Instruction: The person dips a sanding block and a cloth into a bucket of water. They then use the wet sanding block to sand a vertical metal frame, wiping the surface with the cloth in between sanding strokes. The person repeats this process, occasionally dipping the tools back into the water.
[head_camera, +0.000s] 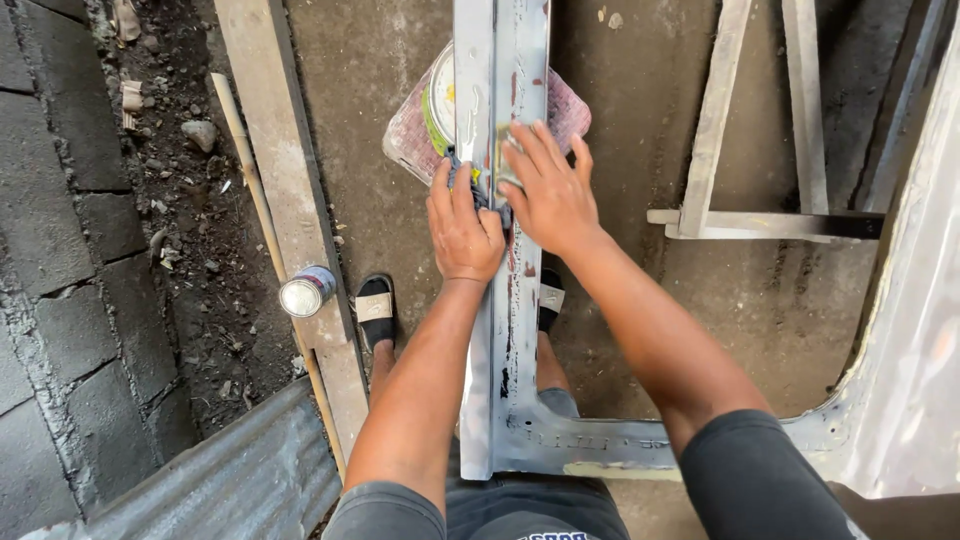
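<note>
Head view, looking down: long grey metal frame piece running away from the body, streaked with dark red patches and bare scrapes. Left hand clamped on a dark rag at the strip's left edge; right hand spread flat on the strip. Probably midway through rubbing down: near end dull, patches left. Open paint tin under the far end; small can on a plank; wooden trestle right.

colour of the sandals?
Black with a pale strap across the top, seen in the head view: sandals, left one clear, right mostly hidden by the metal panel.
</note>
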